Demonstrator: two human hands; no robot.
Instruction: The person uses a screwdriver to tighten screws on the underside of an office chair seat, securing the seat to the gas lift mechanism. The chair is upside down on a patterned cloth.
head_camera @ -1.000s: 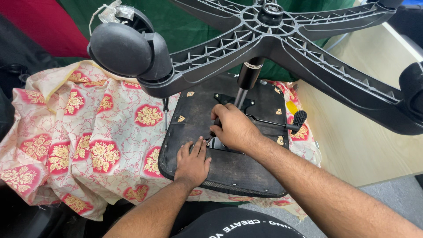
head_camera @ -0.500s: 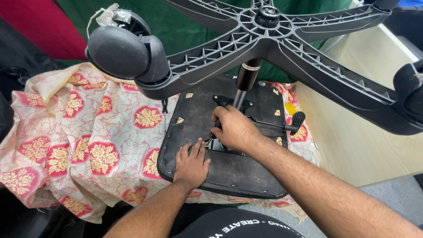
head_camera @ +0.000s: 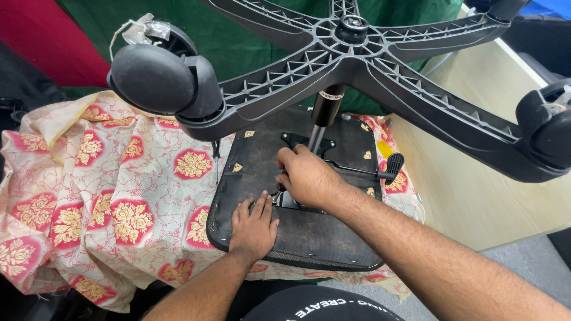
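Hands meet at the centre of the frame, on the black underside of an upturned office chair seat (head_camera: 309,235). My left hand (head_camera: 254,229) lies flat on the seat pan, fingers spread wide and holding nothing. My right hand (head_camera: 306,177) is curled over the metal mechanism plate (head_camera: 295,200) just above it; the fingers are bent around something there, but my own knuckles hide it, so I cannot tell what it grips or whether it grips anything. A black adjustment lever (head_camera: 386,167) sticks out to the right of that hand.

A gas-lift column (head_camera: 324,113) rises from the mechanism to the five-star base (head_camera: 351,44), which fills the upper half of the frame; its upper arms are cut off by the top edge. One caster (head_camera: 157,77) sits in the upper left with a scrap of clear plastic on it, and another caster (head_camera: 550,128) is cut off at the right edge.

Under the seat lies a cream cloth with red and gold flowers (head_camera: 107,184), spreading to the left. A pale wooden table (head_camera: 476,190) shows at the right, partly hidden behind the base.
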